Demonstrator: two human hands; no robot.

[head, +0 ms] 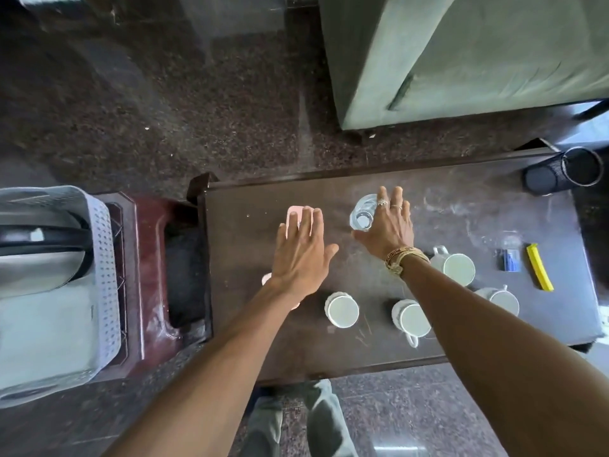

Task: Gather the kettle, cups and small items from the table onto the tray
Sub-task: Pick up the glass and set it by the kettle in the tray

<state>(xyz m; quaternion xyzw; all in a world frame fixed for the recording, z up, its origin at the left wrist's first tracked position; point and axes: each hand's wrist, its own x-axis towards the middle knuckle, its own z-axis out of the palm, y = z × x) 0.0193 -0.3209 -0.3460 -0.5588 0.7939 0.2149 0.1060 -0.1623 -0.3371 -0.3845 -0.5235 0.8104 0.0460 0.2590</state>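
Observation:
My left hand (301,255) lies flat with straight fingers over a small pink item (292,216) on the dark table (461,206). A second pink item (266,278) peeks out beside my left wrist. My right hand (390,225) is spread against a clear plastic bottle (362,212), which sits between thumb and fingers; the fingers are not curled round it. Several white cups stand along the table's near side, among them one (341,310) in the middle and one (456,263) by my right wrist. The silver kettle (43,252) sits in the white perforated tray (105,258) at the left.
A blue item (511,260) and a yellow strip (538,267) lie near the table's right end. A black cylindrical holder (563,171) stands at the far right corner. The tray rests on a reddish stool (148,258). A green sofa (461,61) is beyond the table.

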